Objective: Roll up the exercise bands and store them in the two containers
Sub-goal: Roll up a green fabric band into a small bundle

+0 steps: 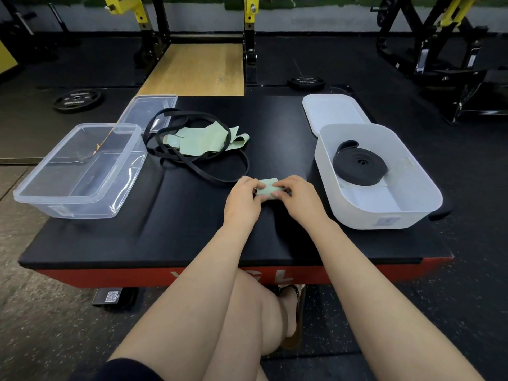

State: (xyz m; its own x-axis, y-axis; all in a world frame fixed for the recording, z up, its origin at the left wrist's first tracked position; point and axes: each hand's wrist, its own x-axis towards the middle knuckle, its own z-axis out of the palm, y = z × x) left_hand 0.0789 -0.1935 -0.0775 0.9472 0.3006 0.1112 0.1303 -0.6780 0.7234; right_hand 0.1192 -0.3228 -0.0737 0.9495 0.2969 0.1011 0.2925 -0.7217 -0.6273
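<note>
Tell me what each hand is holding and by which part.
Both grip one rolled green exercise band: the left hand pinches its left end, the right hand its right end, just above the black tabletop.

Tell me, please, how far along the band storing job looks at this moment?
Done: one rolled black band lies in the white container. In hand: left hand and right hand pinch a small green roll. Left: the loose green band and thin black band on the table; the clear container holds nothing.
</note>
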